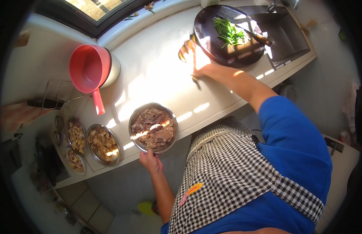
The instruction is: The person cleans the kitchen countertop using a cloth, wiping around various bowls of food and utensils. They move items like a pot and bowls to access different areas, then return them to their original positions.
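Note:
My left hand grips the near rim of a round metal bowl at the counter's front edge. Chunks of cooked-looking meat, some with bone, fill it. My right hand reaches over the sunlit counter, just left of a round dark cutting board. Glare and blur hide its fingers, and whether it holds anything is unclear. Cut green stalks lie on the board. Beside them a cleaver with a wooden handle rests across the board, its handle towards the sink.
A pink plastic dipper sits on a pale container. Left of my bowl stand a metal dish of food, another dish and a small bowl. The sink lies right of the board, and a wire rack stands far left.

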A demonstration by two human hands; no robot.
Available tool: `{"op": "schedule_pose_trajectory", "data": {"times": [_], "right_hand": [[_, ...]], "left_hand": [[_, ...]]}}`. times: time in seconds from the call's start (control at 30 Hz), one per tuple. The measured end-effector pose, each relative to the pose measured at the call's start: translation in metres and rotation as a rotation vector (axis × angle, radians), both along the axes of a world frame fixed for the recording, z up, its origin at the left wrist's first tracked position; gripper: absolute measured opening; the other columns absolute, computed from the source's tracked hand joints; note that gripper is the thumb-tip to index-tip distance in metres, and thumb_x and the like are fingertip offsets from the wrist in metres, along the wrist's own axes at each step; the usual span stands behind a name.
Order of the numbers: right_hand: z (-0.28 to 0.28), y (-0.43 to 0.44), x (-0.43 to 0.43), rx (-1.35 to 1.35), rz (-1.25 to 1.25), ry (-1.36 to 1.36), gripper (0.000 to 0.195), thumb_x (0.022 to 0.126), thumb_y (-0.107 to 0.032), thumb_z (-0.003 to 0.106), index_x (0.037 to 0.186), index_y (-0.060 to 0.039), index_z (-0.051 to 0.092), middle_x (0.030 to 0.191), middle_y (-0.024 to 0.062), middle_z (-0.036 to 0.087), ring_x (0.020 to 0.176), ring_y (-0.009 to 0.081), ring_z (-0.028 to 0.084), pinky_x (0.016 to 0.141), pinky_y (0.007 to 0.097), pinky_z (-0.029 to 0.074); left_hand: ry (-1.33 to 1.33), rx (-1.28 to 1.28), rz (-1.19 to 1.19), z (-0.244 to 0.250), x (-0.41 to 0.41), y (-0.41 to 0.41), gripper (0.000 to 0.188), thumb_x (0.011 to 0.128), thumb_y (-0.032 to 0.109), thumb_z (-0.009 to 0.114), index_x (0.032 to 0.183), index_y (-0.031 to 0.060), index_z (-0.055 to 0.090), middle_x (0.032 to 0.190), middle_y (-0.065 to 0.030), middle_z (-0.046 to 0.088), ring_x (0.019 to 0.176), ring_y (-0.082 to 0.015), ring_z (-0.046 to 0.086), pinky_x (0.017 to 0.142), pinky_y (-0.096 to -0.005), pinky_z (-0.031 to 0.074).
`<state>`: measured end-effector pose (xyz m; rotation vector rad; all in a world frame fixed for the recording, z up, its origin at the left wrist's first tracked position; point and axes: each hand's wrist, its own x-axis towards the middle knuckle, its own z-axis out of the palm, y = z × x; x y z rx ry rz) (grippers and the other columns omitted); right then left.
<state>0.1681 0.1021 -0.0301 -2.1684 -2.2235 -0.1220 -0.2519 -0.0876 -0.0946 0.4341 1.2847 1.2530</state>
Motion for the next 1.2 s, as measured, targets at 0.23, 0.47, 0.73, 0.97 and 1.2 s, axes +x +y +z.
{"op": "schedule_pose_trajectory", "data": {"times": [0.23, 0.47, 0.73, 0.97, 1.2], "right_hand": [[-0.069, -0.007, -0.044, -0.008, 0.332, 0.480, 0.044, 0.086, -0.047, 0.063, 0.099, -0.0052, 0.066, 0.083, 0.0129, 0.068, 0.077, 0.0295, 0.066, 0.073, 0.0410, 0.054], [-0.185, -0.123, -0.108, 0.016, 0.841, 0.390, 0.055, 0.093, -0.045, 0.059, 0.142, -0.0219, 0.055, 0.157, 0.0143, 0.036, 0.149, 0.0405, 0.021, 0.123, 0.0543, 0.014], [-0.144, -0.061, -0.053, 0.028, 0.548, 0.129, 0.052, 0.098, -0.032, 0.052, 0.145, -0.0092, 0.049, 0.157, 0.0128, 0.038, 0.145, 0.0349, 0.034, 0.120, 0.0497, 0.022], [-0.174, -0.044, -0.216, 0.341, 0.430, 0.648, 0.036, 0.099, -0.018, 0.056, 0.133, -0.0040, 0.059, 0.140, 0.0165, 0.057, 0.132, 0.0352, 0.050, 0.111, 0.0415, 0.040], [-0.231, -0.082, -0.437, -0.350, 0.939, 0.584, 0.022, 0.087, -0.020, 0.059, 0.097, -0.0026, 0.068, 0.105, 0.0130, 0.065, 0.110, 0.0335, 0.057, 0.096, 0.0446, 0.046]], "left_hand": [[-0.045, 0.138, -0.060, 0.008, 0.081, -0.018, 0.035, 0.079, -0.007, 0.049, 0.113, -0.0043, 0.055, 0.109, -0.0171, 0.063, 0.088, -0.0264, 0.067, 0.064, -0.0379, 0.060], [-0.041, 0.035, 0.027, -0.076, 0.040, 0.003, 0.036, 0.081, -0.004, 0.048, 0.116, -0.0029, 0.055, 0.107, -0.0136, 0.061, 0.083, -0.0221, 0.063, 0.058, -0.0338, 0.052], [-0.085, 0.045, 0.319, -0.116, -0.108, 0.045, 0.008, 0.080, -0.006, 0.055, 0.087, -0.0022, 0.054, 0.091, -0.0148, 0.060, 0.078, -0.0278, 0.061, 0.063, -0.0426, 0.054], [-0.177, 0.118, 0.131, -0.134, -0.184, 0.156, 0.017, 0.085, -0.002, 0.055, 0.100, -0.0085, 0.059, 0.097, -0.0176, 0.062, 0.082, -0.0272, 0.065, 0.063, -0.0410, 0.057], [-0.182, 0.031, -0.002, -0.151, -0.163, 0.229, 0.031, 0.086, 0.000, 0.049, 0.111, -0.0188, 0.051, 0.107, -0.0287, 0.063, 0.089, -0.0406, 0.069, 0.077, -0.0483, 0.063]]}}
